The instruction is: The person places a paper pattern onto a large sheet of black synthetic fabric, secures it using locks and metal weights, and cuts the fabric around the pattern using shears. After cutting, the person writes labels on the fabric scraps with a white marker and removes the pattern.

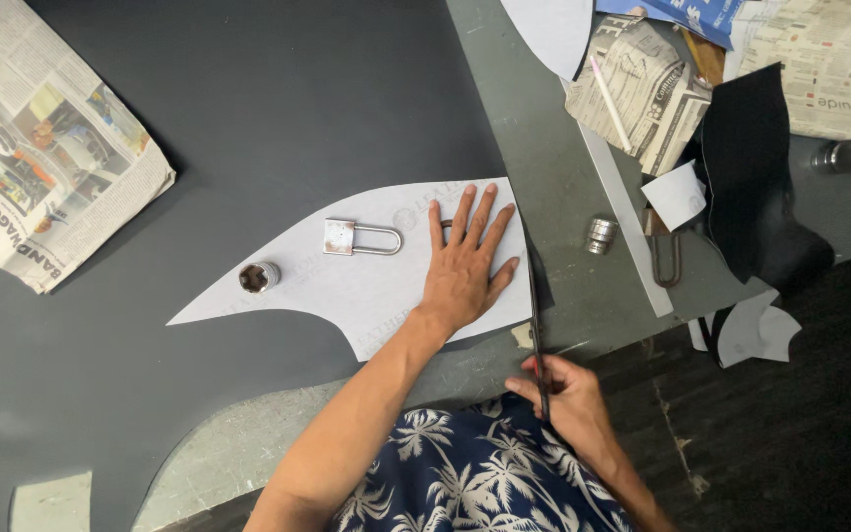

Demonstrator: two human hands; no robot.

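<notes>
My left hand (465, 266) lies flat, fingers spread, on the right end of a white paper pattern (347, 286) that rests on a large dark sheet of material (248, 118). A silver padlock (359, 237) and a hexagonal metal socket (259, 277) sit on the pattern as weights. My right hand (568, 394) grips the handles of long scissors (538, 325), whose blades run along the pattern's right edge, just beside my left hand's fingertips.
Folded newspaper (41, 148) lies on the dark sheet at far left. On the grey table (563, 197) at right are a small metal socket (600, 235), a second padlock (664, 258), a long white ruler (632, 227), dark scraps (751, 167), paper offcuts and more newspaper (642, 94).
</notes>
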